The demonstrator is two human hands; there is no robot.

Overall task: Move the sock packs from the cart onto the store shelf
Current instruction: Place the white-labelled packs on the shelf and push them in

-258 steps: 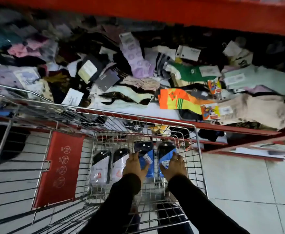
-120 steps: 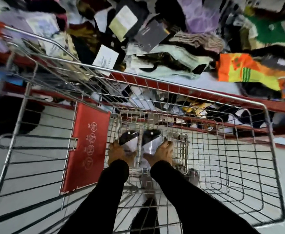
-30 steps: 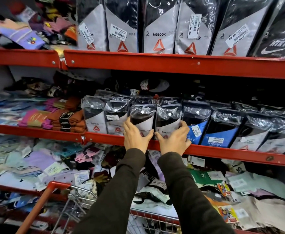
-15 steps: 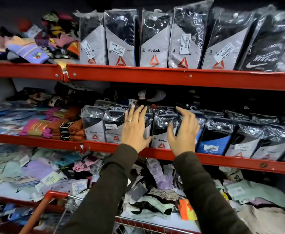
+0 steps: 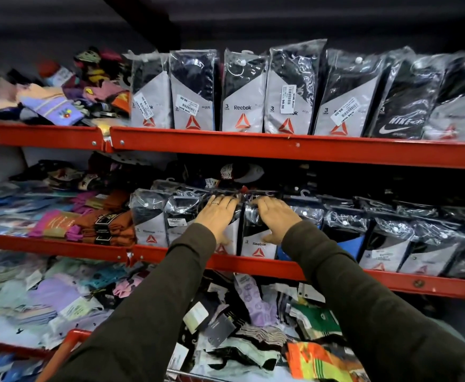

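Two black-and-grey Reebok sock packs stand side by side in the row on the middle red shelf [image 5: 256,265]. My left hand [image 5: 217,216] lies flat on the front of the left pack [image 5: 230,245], with fingers stretched toward its top. My right hand [image 5: 276,219] lies flat on the right pack [image 5: 258,246], thumb low near the label. Neither hand closes around a pack. Only the red handle [image 5: 63,350] of the cart shows, at the bottom left; its basket is hidden by my sleeves.
More Reebok packs and a Nike pack [image 5: 399,106] line the top shelf [image 5: 281,146]. Blue and grey packs [image 5: 385,244] continue right on the middle shelf. Folded brown socks [image 5: 107,227] sit to the left. Loose socks [image 5: 256,307] fill the lower shelf.
Over the last second my hands let go of the two packs on the middle shelf, spread open, then settled flat against the pack fronts. The view tilted up slightly.
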